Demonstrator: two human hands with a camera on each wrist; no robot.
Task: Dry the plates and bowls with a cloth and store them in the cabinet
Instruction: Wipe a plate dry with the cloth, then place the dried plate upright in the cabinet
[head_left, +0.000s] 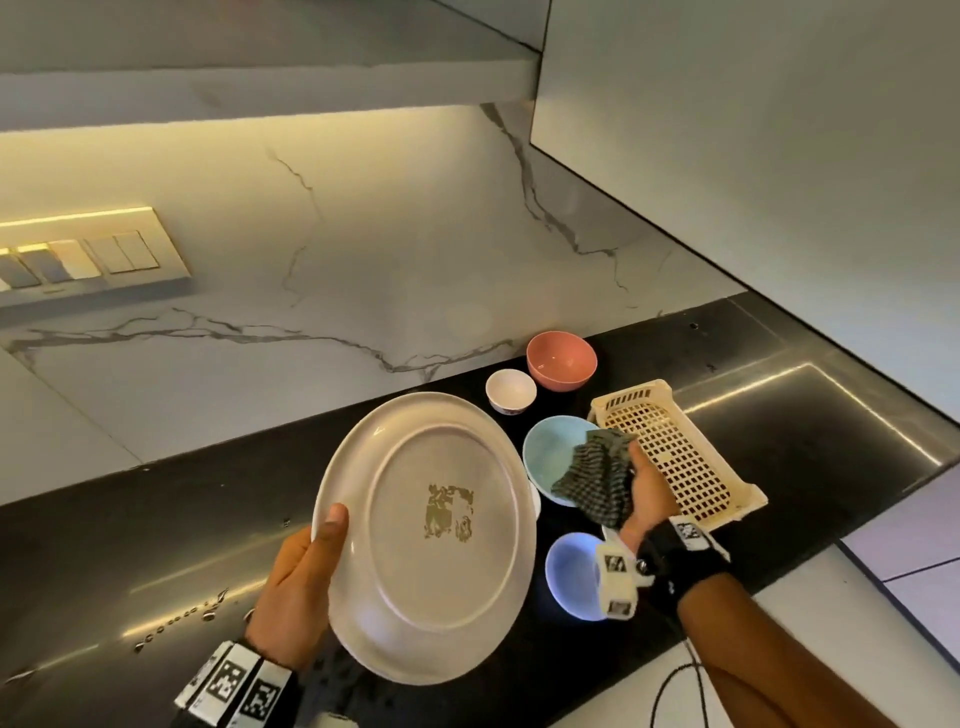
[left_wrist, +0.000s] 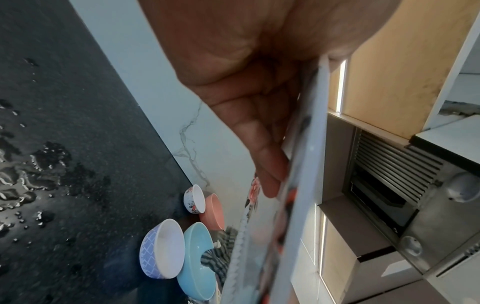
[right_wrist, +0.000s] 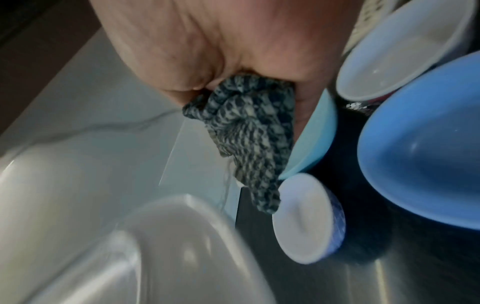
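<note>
Black counter runs under a marble wall, wet with droplets at the left. Left hand grips a white plate by its rim, tilted, underside facing the head camera. Right hand clutches a checked cloth over a light-blue bowl, beside a cream basket. Pink bowl and small white bowl stand behind.

Right hand grips bunched checked cloth. Beside it: light blue bowl, small white-lined bowl, deep blue bowl.
</note>
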